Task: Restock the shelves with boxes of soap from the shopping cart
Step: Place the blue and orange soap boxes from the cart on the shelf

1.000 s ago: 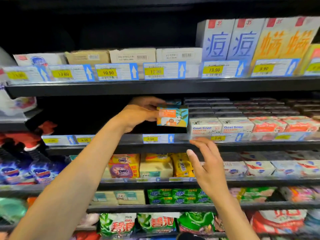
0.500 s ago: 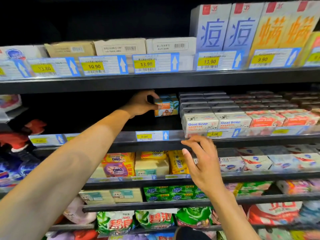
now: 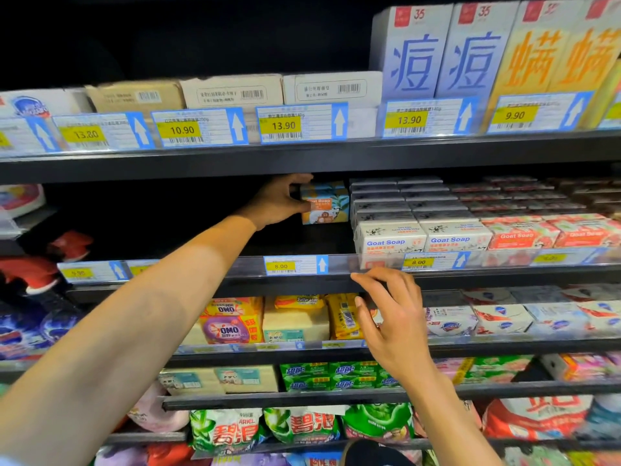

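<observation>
beside the soap box (image 3: 324, 203) stand white boxes (image 3: 389, 235).

Left arm (image 3: 134, 317): bare, stretched almost straight, running from the lower left up toward the centre. Wrist slightly bent. Left hand (image 3: 280, 201) at full reach, thumb above and fingers curled below, gripping the near end of a soap box (image 3: 324, 203).

Right forearm (image 3: 447, 415): bare, rising from the lower right, held lower and closer to the body than the left. Right hand (image 3: 396, 324) back toward the camera, fingers (image 3: 369, 280) spread and loosely bent, pointing up and left. It holds nothing.
</observation>
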### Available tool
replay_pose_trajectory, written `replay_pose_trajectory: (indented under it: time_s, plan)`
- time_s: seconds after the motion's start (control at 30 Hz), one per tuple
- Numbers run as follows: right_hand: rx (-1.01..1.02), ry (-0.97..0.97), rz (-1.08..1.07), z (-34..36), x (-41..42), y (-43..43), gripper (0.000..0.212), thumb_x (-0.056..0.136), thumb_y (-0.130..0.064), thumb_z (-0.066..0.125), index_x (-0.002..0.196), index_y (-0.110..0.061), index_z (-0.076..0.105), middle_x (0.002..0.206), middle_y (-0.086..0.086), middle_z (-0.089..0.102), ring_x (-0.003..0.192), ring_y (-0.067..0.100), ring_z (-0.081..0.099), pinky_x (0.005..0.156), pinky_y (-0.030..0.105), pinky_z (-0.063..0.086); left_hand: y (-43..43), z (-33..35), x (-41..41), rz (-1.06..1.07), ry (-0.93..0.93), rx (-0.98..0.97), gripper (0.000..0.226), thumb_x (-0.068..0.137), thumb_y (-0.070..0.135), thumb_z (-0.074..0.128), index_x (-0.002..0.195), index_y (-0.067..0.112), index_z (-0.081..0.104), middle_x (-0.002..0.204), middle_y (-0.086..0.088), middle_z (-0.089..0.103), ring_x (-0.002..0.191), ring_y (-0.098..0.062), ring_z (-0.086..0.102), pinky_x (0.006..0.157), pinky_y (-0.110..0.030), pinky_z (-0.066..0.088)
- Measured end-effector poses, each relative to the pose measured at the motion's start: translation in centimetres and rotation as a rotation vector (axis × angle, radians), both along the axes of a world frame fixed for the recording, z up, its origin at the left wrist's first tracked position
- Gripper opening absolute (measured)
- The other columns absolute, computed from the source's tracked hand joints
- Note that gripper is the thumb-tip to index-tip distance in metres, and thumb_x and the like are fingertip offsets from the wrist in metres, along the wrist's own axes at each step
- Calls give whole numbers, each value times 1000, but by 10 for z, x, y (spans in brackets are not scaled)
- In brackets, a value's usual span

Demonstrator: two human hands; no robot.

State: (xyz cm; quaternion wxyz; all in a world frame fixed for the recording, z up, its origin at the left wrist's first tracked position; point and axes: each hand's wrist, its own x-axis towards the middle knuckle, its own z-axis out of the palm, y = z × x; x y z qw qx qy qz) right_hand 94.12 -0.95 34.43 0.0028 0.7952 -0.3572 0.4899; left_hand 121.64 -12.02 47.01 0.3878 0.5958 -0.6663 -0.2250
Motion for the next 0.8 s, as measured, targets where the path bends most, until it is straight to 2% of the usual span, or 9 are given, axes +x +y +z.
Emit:
replay_pose_trajectory:
  time_s: [0.13,0.23,0.33,0.4,0.47,0.53,0.6,0.7,0.8]
  plan:
    - [-11,70,-12,-1,-3,0,38,93,-17,63,131,-13,67,128,2,62,124,25,53,106,37,41,3,3,-1,-3,-97,42,58,85,14,79,139,17,56,139,-2,57,130,-16,52,106,-27,45]
    - [8,171,-32,6,-6,3,40,94,-19,62,134,-15,64,130,2,60,124,26,52,106,40,43,15,11,-1,24,-266,51,64,87,26,78,144,21,51,147,-2,52,136,-19,47,112,-27,37]
    - [28,287,-31,20,-14,11,42,95,-21,62,136,-15,60,134,3,57,126,27,51,107,42,45,48,25,-9,68,-367,-7,55,93,34,70,144,24,50,148,-1,51,137,-20,45,108,-22,31]
    - [70,300,-47,31,-22,23,43,96,-24,60,137,-14,58,138,3,55,130,27,50,111,43,43,84,32,-20,67,-390,-17,50,97,35,65,144,28,50,148,3,51,137,-19,45,107,-22,32]
    - [124,287,-79,40,-33,38,45,96,-27,58,139,-14,56,140,3,54,134,26,48,114,41,42,124,32,-33,75,-458,-76,46,98,36,62,142,30,53,145,6,54,135,-18,47,107,-25,36]
    - [180,311,-111,46,-48,56,49,95,-30,61,141,-14,55,143,4,53,135,27,47,114,42,42,163,25,-47,63,-532,-227,42,97,35,61,137,26,57,140,4,58,131,-18,50,109,-34,42]
    - [251,362,-143,51,-65,78,53,95,-32,63,143,-14,52,145,5,51,136,27,46,113,42,42,198,11,-68,24,-542,-311,41,95,34,60,134,21,59,136,3,59,130,-18,50,109,-38,43]
    - [328,409,-235,55,-98,122,54,95,-40,56,142,-15,52,144,5,51,134,26,45,114,41,41,238,-11,-107,-73,-577,-286,46,94,35,61,137,19,57,141,2,56,134,-19,48,116,-36,36]
    - [410,431,-349,48,-142,166,56,94,-45,55,140,-13,56,141,6,55,132,27,47,115,42,40,262,-39,-150,-186,-628,-225,53,92,43,57,137,15,57,142,-4,55,133,-26,50,114,-43,39]
